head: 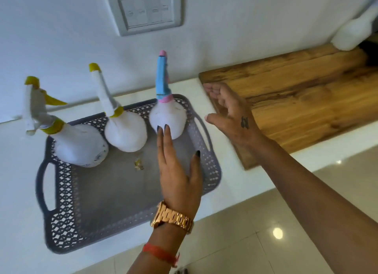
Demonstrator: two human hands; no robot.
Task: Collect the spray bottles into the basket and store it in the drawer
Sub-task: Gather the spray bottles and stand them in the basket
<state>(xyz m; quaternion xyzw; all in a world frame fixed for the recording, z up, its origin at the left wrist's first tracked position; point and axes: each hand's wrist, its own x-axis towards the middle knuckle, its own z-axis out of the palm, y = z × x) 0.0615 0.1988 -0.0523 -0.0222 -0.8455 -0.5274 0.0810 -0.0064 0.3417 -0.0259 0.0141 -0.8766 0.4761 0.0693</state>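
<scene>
Left hand point(178, 177) touches white spray bottle point(167, 120) (blue-pink nozzle) in basket point(61, 192).

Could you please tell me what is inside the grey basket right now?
The grey basket holds three white spray bottles: two yellow-trimmed, one blue-and-pink. A small yellowish scrap lies on its floor. The left hand covers part.

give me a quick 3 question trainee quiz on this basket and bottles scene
1. How many bottles stand in the basket?
2. True or false: the right hand grips a bottle.
3. Which bottle do the left hand's fingertips reach: A yellow-capped, B blue-capped?

Key:
1. Three: two yellow-capped, one blue-capped.
2. False; it is open over the counter, beside the wooden board.
3. B
</scene>
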